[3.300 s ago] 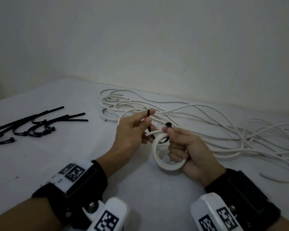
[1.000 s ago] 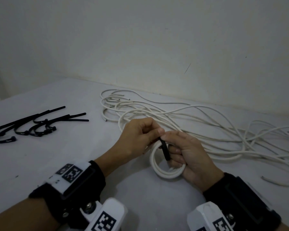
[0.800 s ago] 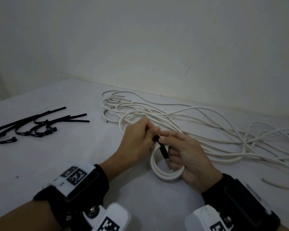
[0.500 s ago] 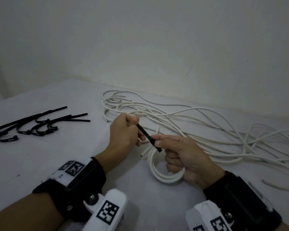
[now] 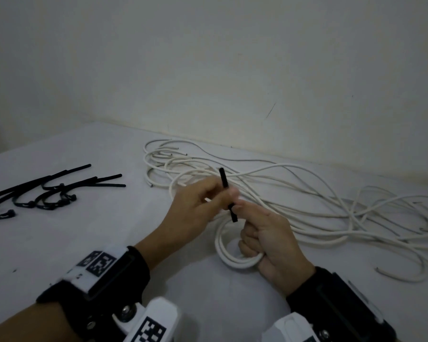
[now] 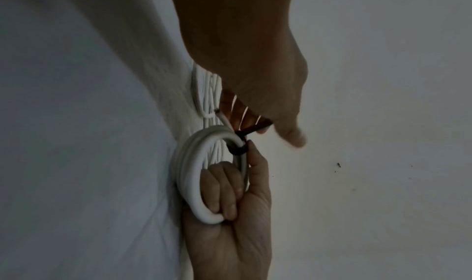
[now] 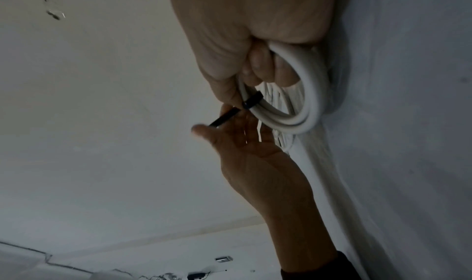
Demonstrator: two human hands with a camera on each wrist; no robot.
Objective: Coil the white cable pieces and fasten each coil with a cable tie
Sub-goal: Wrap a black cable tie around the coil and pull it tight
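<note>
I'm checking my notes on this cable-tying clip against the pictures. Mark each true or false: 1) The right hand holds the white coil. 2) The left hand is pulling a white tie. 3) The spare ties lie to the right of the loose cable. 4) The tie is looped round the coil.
1) True: the right hand grips the white coil.
2) False: the left hand pinches the tail of a black cable tie.
3) False: the spare ties lie left of the loose cable.
4) True: the right wrist view shows it round the coil.
</note>
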